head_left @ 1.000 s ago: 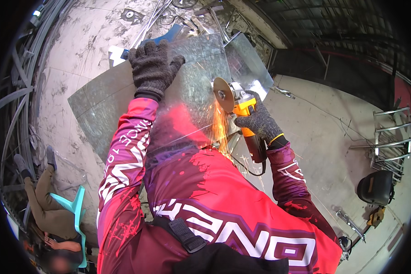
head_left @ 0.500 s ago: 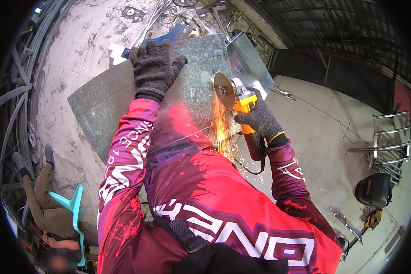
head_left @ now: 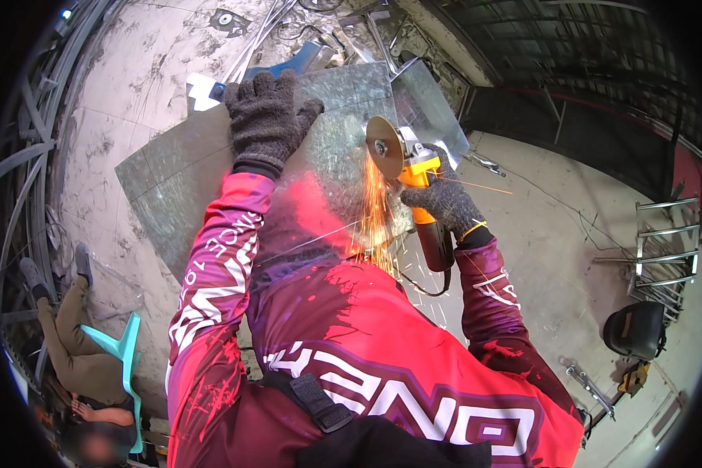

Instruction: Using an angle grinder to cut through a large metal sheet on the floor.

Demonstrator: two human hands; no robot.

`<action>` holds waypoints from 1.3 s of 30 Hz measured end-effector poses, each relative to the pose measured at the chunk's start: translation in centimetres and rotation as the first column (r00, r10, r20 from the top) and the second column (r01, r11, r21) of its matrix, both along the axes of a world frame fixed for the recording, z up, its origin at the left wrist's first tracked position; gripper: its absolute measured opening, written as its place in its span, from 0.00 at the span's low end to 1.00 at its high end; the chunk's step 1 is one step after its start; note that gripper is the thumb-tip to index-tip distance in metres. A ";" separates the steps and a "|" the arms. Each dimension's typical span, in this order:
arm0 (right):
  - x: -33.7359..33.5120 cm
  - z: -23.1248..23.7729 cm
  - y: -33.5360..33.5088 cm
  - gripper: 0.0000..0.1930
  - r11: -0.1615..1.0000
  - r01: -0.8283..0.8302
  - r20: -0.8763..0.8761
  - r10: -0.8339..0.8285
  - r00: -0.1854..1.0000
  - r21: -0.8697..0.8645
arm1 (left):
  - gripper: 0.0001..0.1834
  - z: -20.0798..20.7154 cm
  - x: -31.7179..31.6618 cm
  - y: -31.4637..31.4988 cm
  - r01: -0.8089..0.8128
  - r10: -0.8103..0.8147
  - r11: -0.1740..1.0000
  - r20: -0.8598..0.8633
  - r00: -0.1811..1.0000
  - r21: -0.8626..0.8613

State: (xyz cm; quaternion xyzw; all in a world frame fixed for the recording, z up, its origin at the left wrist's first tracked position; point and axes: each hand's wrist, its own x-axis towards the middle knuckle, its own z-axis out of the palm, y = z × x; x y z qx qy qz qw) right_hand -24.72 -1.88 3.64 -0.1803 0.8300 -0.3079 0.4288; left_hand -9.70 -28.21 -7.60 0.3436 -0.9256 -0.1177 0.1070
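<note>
My right hand (head_left: 443, 201), in a dark grey glove, wraps round the body of a yellow and black angle grinder (head_left: 420, 173). Its round brown cutting disc (head_left: 384, 147) meets a shiny sheet of metal (head_left: 339, 101), and orange sparks (head_left: 374, 222) stream from there toward my front. Gloved too, my left hand (head_left: 269, 121) lies flat on the sheet near its far edge, fingers spread, left of the disc. Thin straight lines cross the sheet. A black cord (head_left: 425, 292) hangs from the grinder's rear end.
On the left a person (head_left: 78, 359) sits on a turquoise plastic chair (head_left: 129, 351). Metal bars (head_left: 25, 160) stack along the left wall. A metal frame (head_left: 669, 243) and a black welding helmet (head_left: 634, 329) stand on the floor at right. A blue object (head_left: 300, 58) lies beyond the sheet.
The grinder and its disc have shifted very slightly away from me along the sheet. Sparks keep flying, with one streak now crossing to the right. My left hand stays nearly still.
</note>
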 end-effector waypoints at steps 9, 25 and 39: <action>-0.6 -0.7 -0.6 0.45 0.999 0.036 0.029 -0.036 0.999 -0.007 | 0.40 0.3 0.0 0.3 0.004 -0.004 1.000 0.007 1.000 0.014; -1.2 -0.4 -2.2 0.43 0.996 0.080 0.061 -0.082 0.995 0.040 | 0.39 0.2 0.0 0.7 -0.001 0.002 0.999 -0.035 0.999 0.041; -2.3 -1.5 -3.1 0.37 0.995 0.079 0.054 -0.075 0.996 -0.064 | 0.39 -0.3 -0.1 0.9 0.000 0.000 1.000 -0.069 0.998 0.009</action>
